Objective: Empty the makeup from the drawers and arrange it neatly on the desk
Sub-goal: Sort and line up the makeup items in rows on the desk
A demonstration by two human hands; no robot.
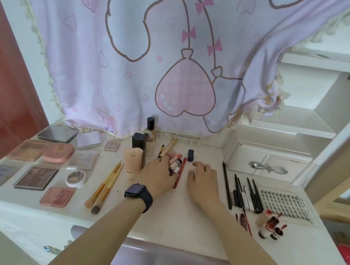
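Observation:
Makeup lies spread over the white desk (183, 214). My left hand (158, 176), with a dark watch on the wrist, reaches forward, its fingers lying on a small cluster of pink and white lipstick tubes (176, 162). A red pencil (180, 172) lies between my hands, against the left hand's edge. Just right of it, my right hand (203, 179) rests on the desk with loosely curled fingers and holds nothing. A small dark blue cap (190, 155) stands just beyond the right fingertips. The purple drawer (178, 261) below the desk edge is pulled out; its inside is hidden.
Palettes (36, 177), a pink compact (58, 153) and a round white pot (75, 178) fill the left side. Brushes (104, 187), a peach tube (133, 159), a black box (138, 142) and a bottle (150, 130) stand centre. Black pencils (243, 192), a lash tray (286, 205), small red bottles (269, 226) and a clear box (273, 165) are at right.

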